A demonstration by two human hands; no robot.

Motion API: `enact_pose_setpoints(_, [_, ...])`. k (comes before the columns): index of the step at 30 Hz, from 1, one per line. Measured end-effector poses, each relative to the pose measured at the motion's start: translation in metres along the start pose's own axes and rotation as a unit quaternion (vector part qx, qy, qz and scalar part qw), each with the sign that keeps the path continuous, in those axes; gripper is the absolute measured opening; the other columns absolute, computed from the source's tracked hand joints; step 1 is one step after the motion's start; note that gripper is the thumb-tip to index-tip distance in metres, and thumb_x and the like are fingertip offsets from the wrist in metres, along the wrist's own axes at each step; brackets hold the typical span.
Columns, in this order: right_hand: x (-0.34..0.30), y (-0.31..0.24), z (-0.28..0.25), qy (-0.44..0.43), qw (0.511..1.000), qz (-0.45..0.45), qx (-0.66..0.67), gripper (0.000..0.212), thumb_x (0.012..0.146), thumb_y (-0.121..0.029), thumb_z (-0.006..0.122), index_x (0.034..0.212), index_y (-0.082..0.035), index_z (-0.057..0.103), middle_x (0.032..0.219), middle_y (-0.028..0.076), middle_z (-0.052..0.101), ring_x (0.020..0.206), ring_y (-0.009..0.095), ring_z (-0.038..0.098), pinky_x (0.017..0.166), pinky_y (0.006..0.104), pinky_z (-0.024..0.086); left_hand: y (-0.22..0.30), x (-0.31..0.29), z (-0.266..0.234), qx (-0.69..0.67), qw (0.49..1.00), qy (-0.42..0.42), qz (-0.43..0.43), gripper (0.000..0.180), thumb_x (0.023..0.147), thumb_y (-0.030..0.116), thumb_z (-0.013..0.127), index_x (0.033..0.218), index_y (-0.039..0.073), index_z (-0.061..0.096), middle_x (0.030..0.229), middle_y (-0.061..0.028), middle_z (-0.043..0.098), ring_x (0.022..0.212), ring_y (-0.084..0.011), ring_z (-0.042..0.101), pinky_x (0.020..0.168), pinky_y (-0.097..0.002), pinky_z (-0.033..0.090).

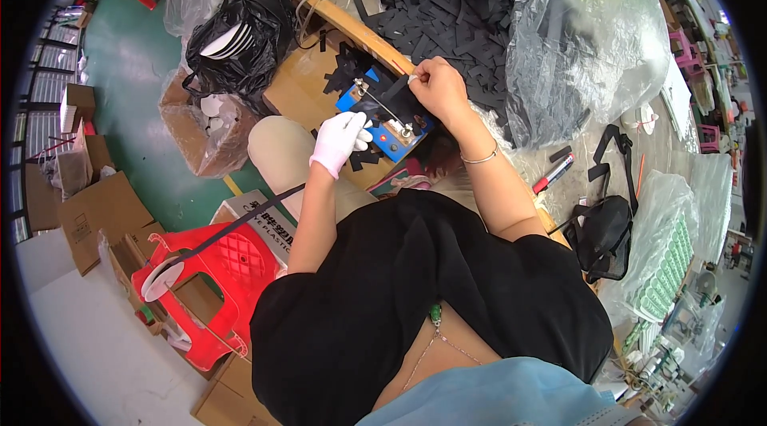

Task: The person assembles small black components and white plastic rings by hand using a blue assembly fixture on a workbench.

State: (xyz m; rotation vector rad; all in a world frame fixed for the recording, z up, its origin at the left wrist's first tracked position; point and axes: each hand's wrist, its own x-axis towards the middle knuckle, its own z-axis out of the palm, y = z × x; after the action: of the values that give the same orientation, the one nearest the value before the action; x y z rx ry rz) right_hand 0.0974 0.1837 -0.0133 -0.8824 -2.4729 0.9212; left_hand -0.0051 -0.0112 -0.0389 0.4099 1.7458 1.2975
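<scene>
A long black strap runs from a white reel on the left and passes beneath my left wrist. My left hand, in a white glove, is closed on it at the near left side of a blue device. Metal posts and a thin rod top this device. Bare, with a white wrap on one finger, my right hand pinches at the wooden table edge beyond the device. A dark length of strap reaches its fingertips, whose exact grip is partly hidden.
Many cut black strips are heaped on the table beside a clear plastic bag. A red stool stands at my left. A cardboard box and a black bag lie farther left. A marker lies right of my arm.
</scene>
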Motion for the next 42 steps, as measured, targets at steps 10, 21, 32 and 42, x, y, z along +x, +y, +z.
enact_pose_setpoints(10, [-0.012, -0.009, -0.021, -0.192, 0.935, 0.098, 0.282, 0.016, 0.082, -0.016, 0.065, 0.088, -0.002, 0.063, 0.071, -0.006, 0.052, 0.063, 0.001, 0.042, 0.053, 0.0174, 0.034, 0.037, -0.023, 0.004, -0.085, 0.988, -0.073, 0.103, 0.025, 0.091, 0.021, 0.051, 0.091, -0.002, 0.060, 0.070, -0.0078, 0.062, 0.058, -0.0109, 0.057, 0.055, -0.0217, 0.046])
enact_pose_setpoints(21, [-0.009, -0.002, -0.013, -0.130, 0.963, 0.036, 0.232, 0.011, 0.074, -0.008, 0.064, 0.078, 0.001, 0.062, 0.072, 0.001, 0.057, 0.062, 0.007, 0.051, 0.058, 0.0226, 0.041, 0.041, -0.016, 0.015, -0.073, 0.993, -0.056, 0.071, 0.025, 0.091, 0.021, 0.052, 0.093, -0.002, 0.060, 0.071, -0.0083, 0.062, 0.057, -0.0117, 0.058, 0.054, -0.0221, 0.047])
enact_pose_setpoints(32, [0.003, -0.002, -0.004, -0.036, 0.998, 0.045, -0.012, 0.014, 0.068, -0.018, 0.062, 0.071, -0.004, 0.063, 0.078, 0.011, 0.059, 0.075, 0.030, 0.060, 0.066, 0.0392, 0.047, 0.009, -0.010, -0.011, -0.046, 0.998, -0.031, 0.024, 0.029, 0.090, 0.026, 0.052, 0.089, -0.001, 0.062, 0.069, -0.0065, 0.062, 0.053, -0.0086, 0.053, 0.052, -0.0206, 0.043])
enact_pose_setpoints(42, [-0.001, -0.002, -0.003, -0.033, 0.999, 0.028, -0.001, 0.014, 0.068, -0.017, 0.064, 0.074, -0.005, 0.062, 0.077, 0.011, 0.058, 0.074, 0.030, 0.060, 0.066, 0.0395, 0.047, 0.004, -0.010, -0.009, -0.039, 0.999, -0.021, 0.015, 0.029, 0.091, 0.025, 0.052, 0.089, -0.002, 0.061, 0.069, -0.0063, 0.061, 0.055, -0.0089, 0.054, 0.054, -0.0210, 0.045])
